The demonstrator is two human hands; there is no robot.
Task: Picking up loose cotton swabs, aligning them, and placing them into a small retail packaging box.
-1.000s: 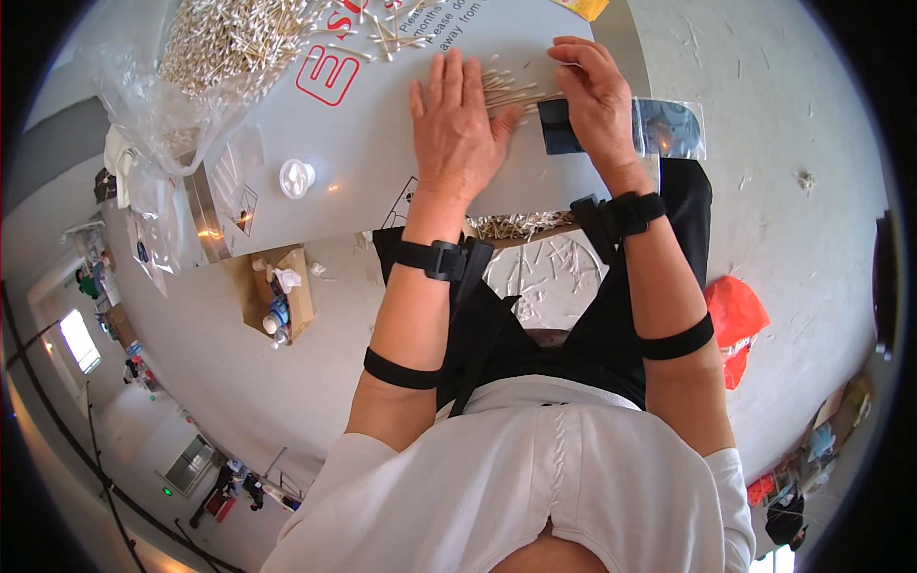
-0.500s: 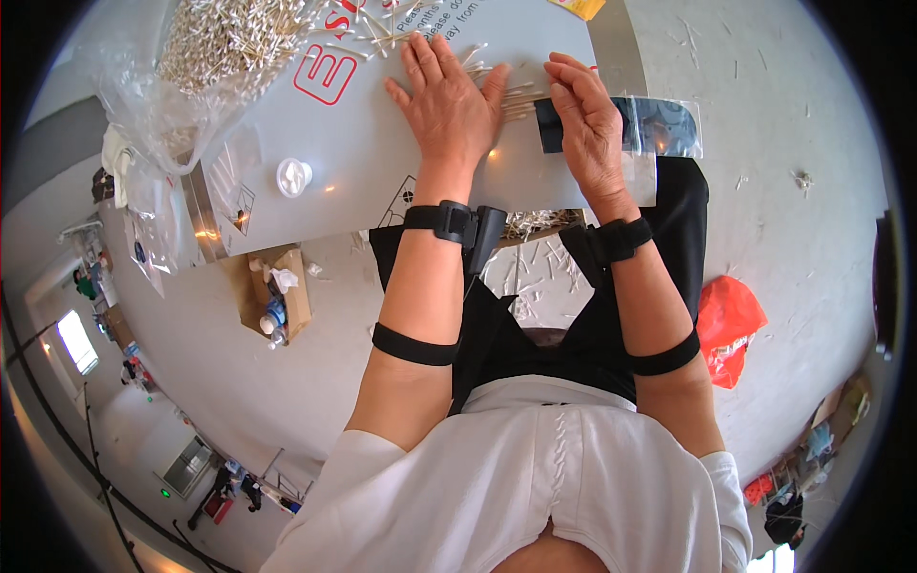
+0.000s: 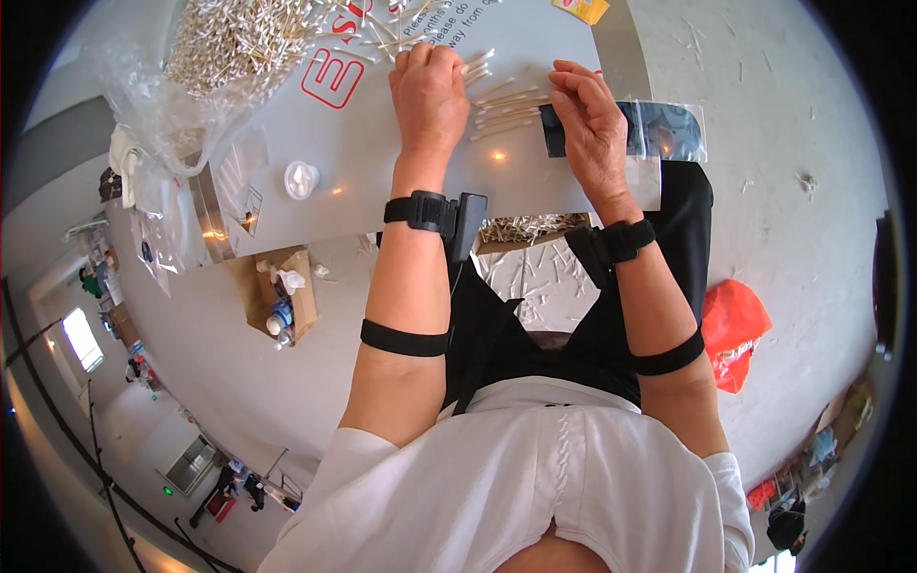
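Cotton swabs (image 3: 508,115) lie on the worktop (image 3: 368,158) just left of the dark packet (image 3: 664,128), and handling them well likely means light, level pressure that keeps them parallel. Their long axes run roughly side to side, slightly fanned, right ends pointing at the packet. The left hand (image 3: 428,94), farther left of the packet, is curled, the right hand (image 3: 593,129) loosely bent over it; I cannot tell whether either pinches anything.

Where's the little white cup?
In the head view, the cup is on the left part of the grey table, nearer the person than the big swab pile and left of the left hand.
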